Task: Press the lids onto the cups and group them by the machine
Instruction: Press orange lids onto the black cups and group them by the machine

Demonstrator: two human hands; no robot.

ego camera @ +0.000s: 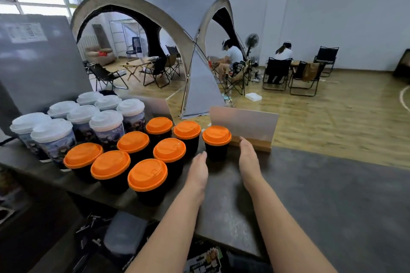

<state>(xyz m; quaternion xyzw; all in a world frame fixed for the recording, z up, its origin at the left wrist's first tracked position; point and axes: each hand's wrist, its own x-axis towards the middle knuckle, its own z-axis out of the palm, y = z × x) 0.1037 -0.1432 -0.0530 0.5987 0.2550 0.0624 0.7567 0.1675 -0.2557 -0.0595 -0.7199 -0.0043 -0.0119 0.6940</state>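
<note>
Several black cups with orange lids (147, 174) stand grouped on the dark counter (310, 195). One more orange-lidded black cup (216, 135) stands apart at their right. My left hand (199, 167) lies flat just left of this cup, fingers straight. On the cup's right, my right hand (248, 157) has its fingers straight too. Neither hand clearly touches the cup. Behind the orange group, several printed cups with white lids (106, 121) stand beside the grey machine (37, 62).
A frosted sign in a wooden base (244, 122) stands right behind the lone cup. The counter's near edge runs below my arms, with clutter underneath. Beyond are a tent, folding chairs and two seated people.
</note>
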